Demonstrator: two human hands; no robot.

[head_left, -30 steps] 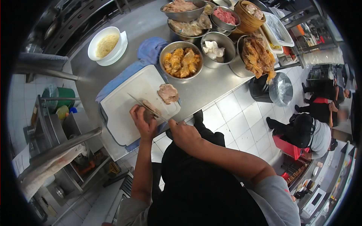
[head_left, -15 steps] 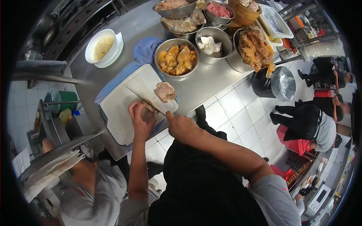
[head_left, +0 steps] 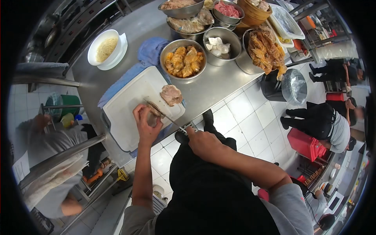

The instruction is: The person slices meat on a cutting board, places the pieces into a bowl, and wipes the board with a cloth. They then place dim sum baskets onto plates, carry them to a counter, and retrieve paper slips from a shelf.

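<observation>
Left hand (head_left: 147, 131) grasps meat (head_left: 155, 109), right hand (head_left: 203, 144) a knife (head_left: 172, 121); white bowl (head_left: 93, 53) holds noodles (head_left: 106, 49).

I've got grey at both shoulders here: the left sleeve (head_left: 136, 217) sits low in my view, and the right sleeve (head_left: 288, 205) shows far more cloth, short and loose, stopping near the elbow. And there, on that right one, a small pinkish-red mark (head_left: 302, 199), too tiny for me to read! Between them a broad black garment (head_left: 211, 199) covers the front of the body, so dark that I can't trace its folds. Further down I pick up a black trouser leg (head_left: 216, 132) and a black shoe (head_left: 209, 118). Both the left hand (head_left: 148, 124) and the right hand (head_left: 205, 145) are bare, forearms too.
</observation>
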